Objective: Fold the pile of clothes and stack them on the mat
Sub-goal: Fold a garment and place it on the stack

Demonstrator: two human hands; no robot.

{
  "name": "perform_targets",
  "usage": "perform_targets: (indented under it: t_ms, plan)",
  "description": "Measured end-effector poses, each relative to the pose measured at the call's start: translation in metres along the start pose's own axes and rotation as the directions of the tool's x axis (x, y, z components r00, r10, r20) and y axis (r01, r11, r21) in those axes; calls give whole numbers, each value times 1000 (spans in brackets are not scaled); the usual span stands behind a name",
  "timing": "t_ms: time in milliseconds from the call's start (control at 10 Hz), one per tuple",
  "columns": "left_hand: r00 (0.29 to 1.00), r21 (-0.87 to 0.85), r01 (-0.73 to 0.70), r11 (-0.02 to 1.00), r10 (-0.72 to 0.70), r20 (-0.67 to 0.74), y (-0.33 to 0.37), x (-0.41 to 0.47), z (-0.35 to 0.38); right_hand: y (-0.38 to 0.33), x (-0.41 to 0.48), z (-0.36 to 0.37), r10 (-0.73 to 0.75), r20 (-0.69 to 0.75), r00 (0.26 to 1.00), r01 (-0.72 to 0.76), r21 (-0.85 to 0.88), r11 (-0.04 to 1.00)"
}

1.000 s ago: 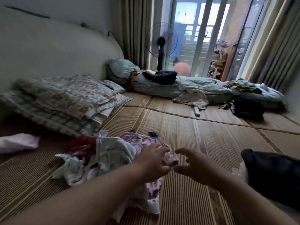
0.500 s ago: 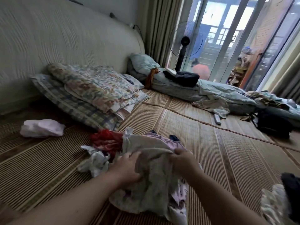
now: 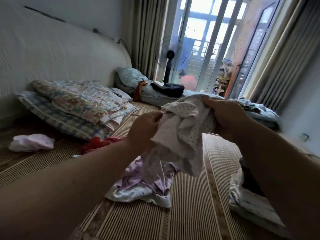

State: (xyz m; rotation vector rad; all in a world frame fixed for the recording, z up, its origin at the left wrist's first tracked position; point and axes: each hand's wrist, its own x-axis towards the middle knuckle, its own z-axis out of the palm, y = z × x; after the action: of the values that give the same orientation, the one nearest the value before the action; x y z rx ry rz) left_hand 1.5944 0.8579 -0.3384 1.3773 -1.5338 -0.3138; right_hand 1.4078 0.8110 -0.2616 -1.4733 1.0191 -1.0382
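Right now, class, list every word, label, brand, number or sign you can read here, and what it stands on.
No text can be read.
The dotted garment, gripped by the left hand and the right hand, shows only dots.
The purple garment bears small dark marks, too blurred to tell.

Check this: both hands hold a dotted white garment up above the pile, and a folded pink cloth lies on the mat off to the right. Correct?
Not quite. The head view shows the pink cloth lying on the mat off to the left, not the right. The rest holds: left hand and right hand both grip the dotted white garment above the pile.
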Motion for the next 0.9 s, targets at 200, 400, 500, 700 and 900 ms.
perform_targets:
  t_ms: [200,400,500,700,900]
  plan:
    - [993,114,-121,986,119,23,29,6,-10,11,-29,-64,19,-149,989,-60,-272,960]
    - [872,438,-485,757,381,308,50,0,-33,21,-54,-103,153,-120,981,-162,-69,984]
    - [775,447,-627,638,458,435,46,2,-41,29,-61,-117,259,-23,966,-255,103,961]
    - [826,404,-542,737,378,420,28,3,-28,58,-59,-134,288,-125,949,-267,163,950]
    - [913,144,-230,962,163,373,30,4,-17,57,-70,-142,215,-341,915,-105,315,943]
